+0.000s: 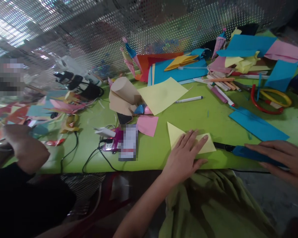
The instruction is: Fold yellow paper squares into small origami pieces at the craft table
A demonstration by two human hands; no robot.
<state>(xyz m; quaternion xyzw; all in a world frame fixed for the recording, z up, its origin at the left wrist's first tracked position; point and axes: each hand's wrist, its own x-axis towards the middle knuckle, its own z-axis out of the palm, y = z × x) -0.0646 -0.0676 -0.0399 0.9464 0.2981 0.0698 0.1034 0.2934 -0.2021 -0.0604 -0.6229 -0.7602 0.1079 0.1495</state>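
Left hand (pixel 186 153) lies open on yellow paper (pixel 210 145), seemingly steadying it
Right of the paper, right hand (pixel 285 157) pinches blue knife (pixel 242 151)

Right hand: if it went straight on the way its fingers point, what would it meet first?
The knife in the right hand leads, so likely the yellow paper under the left hand; whether the blade already touches its edge is unclear.

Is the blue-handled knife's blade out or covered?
Out: its dark blade shows beyond the blue handle, pointing toward the yellow paper under the left hand.
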